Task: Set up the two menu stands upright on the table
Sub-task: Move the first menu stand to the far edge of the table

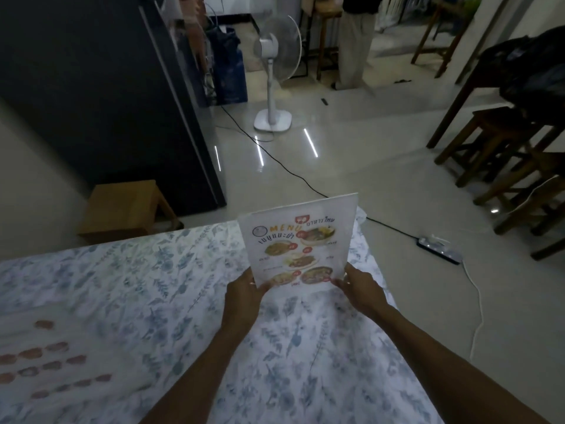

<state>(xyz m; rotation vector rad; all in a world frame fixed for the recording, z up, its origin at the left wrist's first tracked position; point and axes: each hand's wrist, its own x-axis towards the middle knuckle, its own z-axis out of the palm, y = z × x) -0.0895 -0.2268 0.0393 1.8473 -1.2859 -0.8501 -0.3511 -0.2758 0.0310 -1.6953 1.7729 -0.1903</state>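
A white menu stand (293, 240) with food pictures and the word MENU stands upright, slightly tilted, near the far right corner of the table (122, 286), which has a leaf-patterned cloth. My left hand (244, 296) grips its lower left corner. My right hand (359, 289) grips its lower right corner. A second flat sheet with reddish spots (46, 368) lies at the table's left edge, blurred; I cannot tell whether it is the other menu stand.
A wooden stool (122, 206) stands beyond the table's far edge beside a dark cabinet (107, 87). On the floor are a white pedestal fan (273, 71), a black cable and a power strip (438, 246). Wooden stools (504, 154) and a person's legs (356, 41) lie further back.
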